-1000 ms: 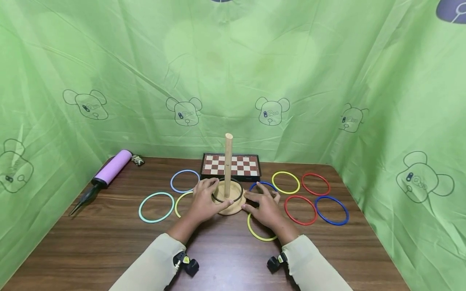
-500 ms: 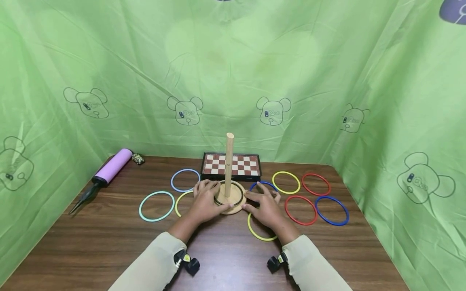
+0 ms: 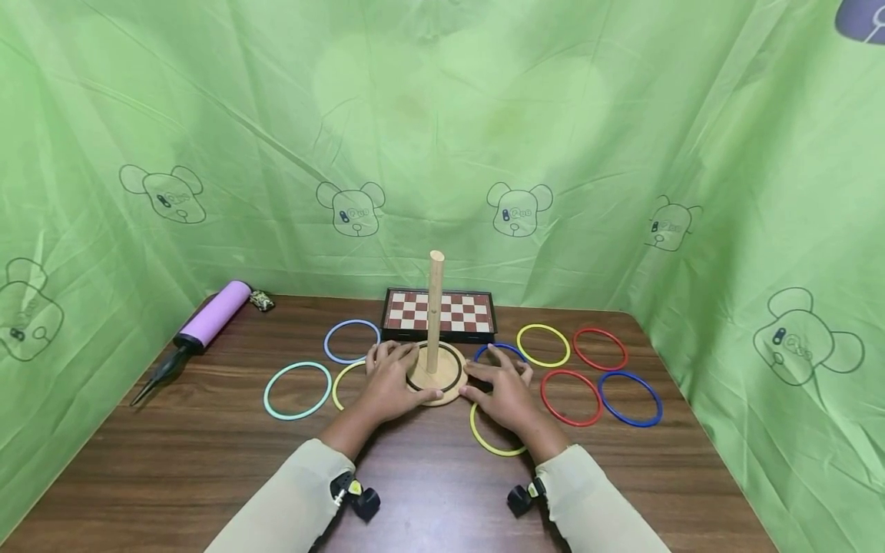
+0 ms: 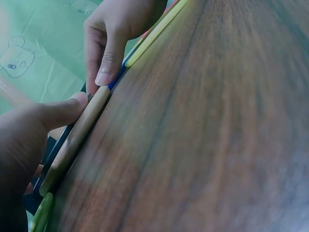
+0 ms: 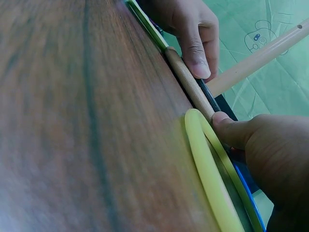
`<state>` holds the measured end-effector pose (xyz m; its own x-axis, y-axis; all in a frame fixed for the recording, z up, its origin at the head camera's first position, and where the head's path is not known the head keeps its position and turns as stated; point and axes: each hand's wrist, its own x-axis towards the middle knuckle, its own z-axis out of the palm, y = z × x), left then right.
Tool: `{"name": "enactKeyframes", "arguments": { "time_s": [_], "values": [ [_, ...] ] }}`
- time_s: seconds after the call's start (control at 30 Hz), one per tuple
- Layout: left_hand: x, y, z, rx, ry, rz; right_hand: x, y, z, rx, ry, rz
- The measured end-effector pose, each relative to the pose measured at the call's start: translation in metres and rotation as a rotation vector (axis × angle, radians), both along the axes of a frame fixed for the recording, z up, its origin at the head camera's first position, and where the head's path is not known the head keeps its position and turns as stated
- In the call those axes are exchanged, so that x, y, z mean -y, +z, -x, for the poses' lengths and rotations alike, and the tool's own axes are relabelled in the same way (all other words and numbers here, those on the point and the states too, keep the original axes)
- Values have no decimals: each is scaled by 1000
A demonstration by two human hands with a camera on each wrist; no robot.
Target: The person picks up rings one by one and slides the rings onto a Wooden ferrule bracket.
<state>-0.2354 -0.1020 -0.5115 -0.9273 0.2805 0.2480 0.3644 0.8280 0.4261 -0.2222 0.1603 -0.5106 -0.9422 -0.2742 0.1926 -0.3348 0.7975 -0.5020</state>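
Note:
A round wooden base with an upright wooden peg stands mid-table. Around the peg a black ring lies flat on the base. My left hand grips the ring's left side, its thumb at the front and index finger at the back. At the base's right edge, the thumb and index finger of my right hand hold the rim. In the right wrist view the left thumb sits at the black ring, above the base rim.
A checkered game board lies behind the peg. Coloured rings, such as a turquoise ring and a red ring, lie on both sides. One yellow ring is partly under my right hand. A purple hand pump is far left.
The black ring has gone down from slightly raised and tilted around the peg to flat on the base. Both hands stay almost in place.

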Motion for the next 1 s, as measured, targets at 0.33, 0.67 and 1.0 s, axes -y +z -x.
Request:
{"name": "enactKeyframes", "arguments": {
  "time_s": [0.33, 0.67, 1.0],
  "values": [
    [4, 1, 0, -59, 14, 69, -1, -2, 0, 6, 1, 9],
    [35, 9, 10, -138, 145, 157, 0, -3, 1, 7, 3, 9],
    [63, 10, 20, -99, 273, 154, 0, -3, 1, 18, 2, 17]
  ]
}}
